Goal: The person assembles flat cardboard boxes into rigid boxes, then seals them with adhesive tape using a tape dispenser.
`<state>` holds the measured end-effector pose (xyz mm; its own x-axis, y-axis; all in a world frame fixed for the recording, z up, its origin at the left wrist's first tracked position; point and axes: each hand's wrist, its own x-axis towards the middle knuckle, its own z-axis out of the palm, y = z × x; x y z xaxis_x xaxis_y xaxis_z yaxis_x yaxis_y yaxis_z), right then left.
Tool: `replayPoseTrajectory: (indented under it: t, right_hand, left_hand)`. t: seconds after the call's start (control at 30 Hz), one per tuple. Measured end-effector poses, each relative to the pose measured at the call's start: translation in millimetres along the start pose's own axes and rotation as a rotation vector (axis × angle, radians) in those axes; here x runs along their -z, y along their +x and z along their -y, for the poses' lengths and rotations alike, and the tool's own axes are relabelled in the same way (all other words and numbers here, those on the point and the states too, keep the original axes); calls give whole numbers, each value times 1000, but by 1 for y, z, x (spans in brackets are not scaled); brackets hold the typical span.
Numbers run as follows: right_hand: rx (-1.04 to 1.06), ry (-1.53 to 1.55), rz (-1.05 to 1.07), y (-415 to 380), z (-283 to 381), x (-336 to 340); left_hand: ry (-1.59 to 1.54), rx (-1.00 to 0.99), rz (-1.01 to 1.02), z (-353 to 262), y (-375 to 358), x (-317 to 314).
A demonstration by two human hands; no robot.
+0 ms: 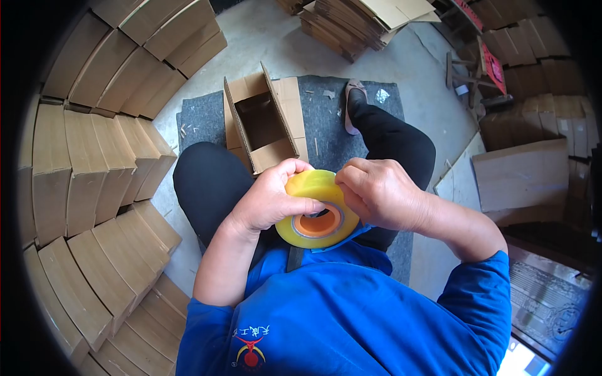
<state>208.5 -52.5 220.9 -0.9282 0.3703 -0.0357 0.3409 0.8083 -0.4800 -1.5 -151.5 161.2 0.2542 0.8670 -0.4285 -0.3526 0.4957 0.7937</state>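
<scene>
A thick roll of yellow packing tape with an orange core is held above my lap. My left hand grips its left side, with the thumb at the core opening and the fingers behind the roll. My right hand is closed, its thumb and fingers pinched at the roll's upper right edge; the bit of tape between them is too small to make out. Just beyond the roll stands an open cardboard box with its flaps up, touched by neither hand.
A flat cardboard sheet lies by the box on a grey mat. Stacked cartons line the left side. Flattened cardboard is piled at the back, and a cardboard panel stands at the right.
</scene>
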Motion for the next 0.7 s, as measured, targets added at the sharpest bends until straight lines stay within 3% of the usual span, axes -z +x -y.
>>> replayPoseTrajectory:
  t: [0.3,0.7]
  right_hand:
    - [28,190,-35,-3,-8,5]
    - [83,14,110,1,-7,14]
  left_hand:
    - [10,-29,26,5,0,0]
    - [72,-14,6,4,3,-4]
